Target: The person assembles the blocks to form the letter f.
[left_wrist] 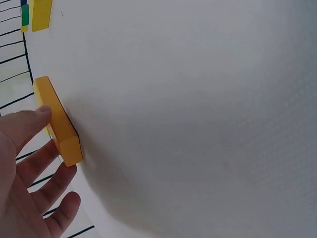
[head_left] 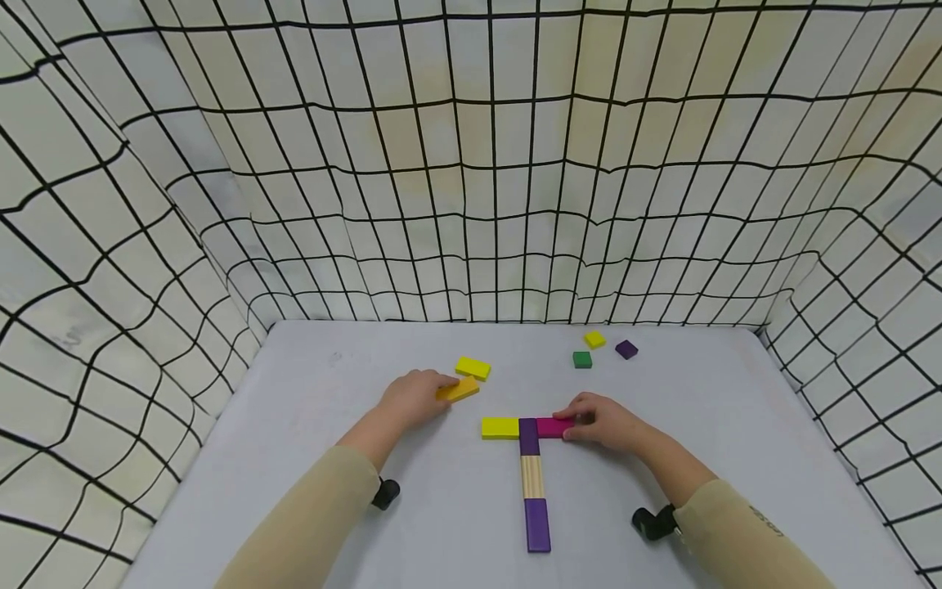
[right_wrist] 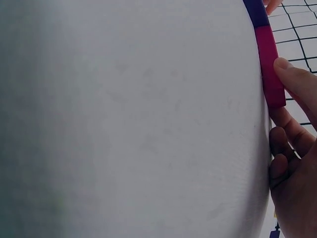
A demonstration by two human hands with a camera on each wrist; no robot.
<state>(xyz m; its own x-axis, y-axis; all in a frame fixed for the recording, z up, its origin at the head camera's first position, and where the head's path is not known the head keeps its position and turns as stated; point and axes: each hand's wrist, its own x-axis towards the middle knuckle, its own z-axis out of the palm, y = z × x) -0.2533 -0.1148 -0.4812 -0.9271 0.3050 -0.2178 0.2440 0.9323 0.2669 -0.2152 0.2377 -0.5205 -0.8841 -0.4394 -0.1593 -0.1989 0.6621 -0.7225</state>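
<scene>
My left hand (head_left: 414, 399) pinches an orange block (head_left: 462, 389) between thumb and fingers; the left wrist view shows the thumb on its face and the block (left_wrist: 57, 119) tilted. Beside it lies a yellow block (head_left: 473, 368). With thumb and fingers, my right hand (head_left: 607, 423) grips the outer end of a magenta block (head_left: 552, 427). That block's inner end meets a dark purple block (head_left: 529, 437), and another yellow block (head_left: 500, 429) sits against the opposite side. Below the dark purple one, a natural wood block (head_left: 532, 477) and a purple block (head_left: 537, 525) continue in a line, forming a T.
Towards the back right of the white table (head_left: 294, 491) lie a small yellow block (head_left: 594, 339), a green block (head_left: 582, 360) and a dark purple piece (head_left: 626, 349). Black netting (head_left: 493, 164) over pale walls surrounds the table's back and sides.
</scene>
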